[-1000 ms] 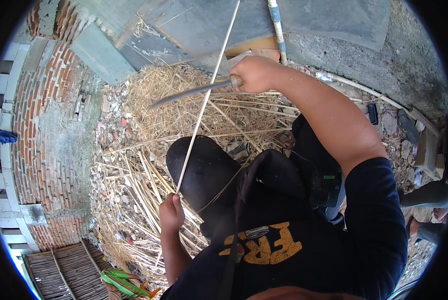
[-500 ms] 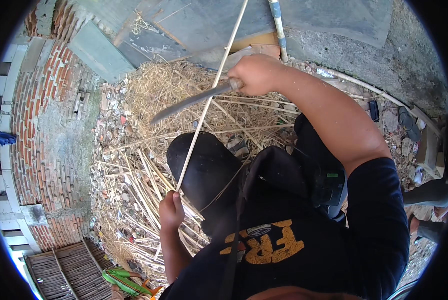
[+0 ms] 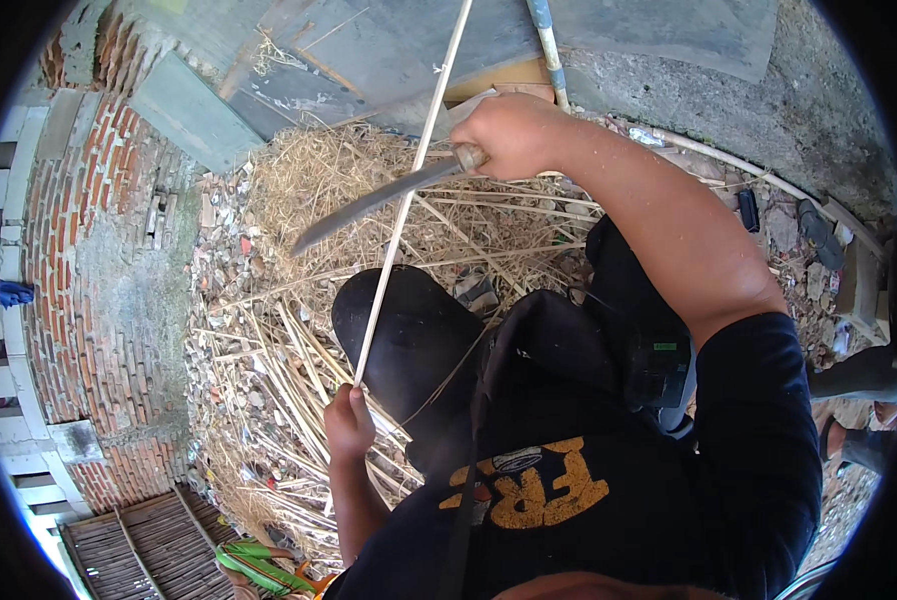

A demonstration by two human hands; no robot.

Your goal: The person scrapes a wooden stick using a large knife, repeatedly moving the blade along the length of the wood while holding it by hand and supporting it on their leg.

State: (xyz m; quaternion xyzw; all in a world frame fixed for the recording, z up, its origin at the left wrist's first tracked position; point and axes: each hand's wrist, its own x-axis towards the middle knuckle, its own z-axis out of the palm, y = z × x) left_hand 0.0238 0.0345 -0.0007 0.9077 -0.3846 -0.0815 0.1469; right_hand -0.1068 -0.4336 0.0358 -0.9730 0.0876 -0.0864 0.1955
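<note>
My left hand (image 3: 349, 425) is closed around the lower end of a long, pale bamboo strip (image 3: 381, 300). The strip slants up past my dark-clad knee (image 3: 409, 325) and out of the far edge of the view, with a small node near its upper part. In my right hand (image 3: 509, 137) is the wooden handle of a machete (image 3: 364, 205). Its dark blade points left and crosses the strip, apparently touching it. Whether the edge bites into the strip cannot be made out.
Split bamboo strips (image 3: 304, 375) lie over rubble to my left. A heap of shavings (image 3: 319, 180) spreads ahead, before grey sheets (image 3: 339, 65) and a blue-and-white pole (image 3: 549, 45). A brick wall (image 3: 89, 300) stands left. At the right edge, another person's legs (image 3: 854, 385) show.
The machete and my right hand have shifted slightly left across the view, along with the strip's upper part. Both hands keep their hold.
</note>
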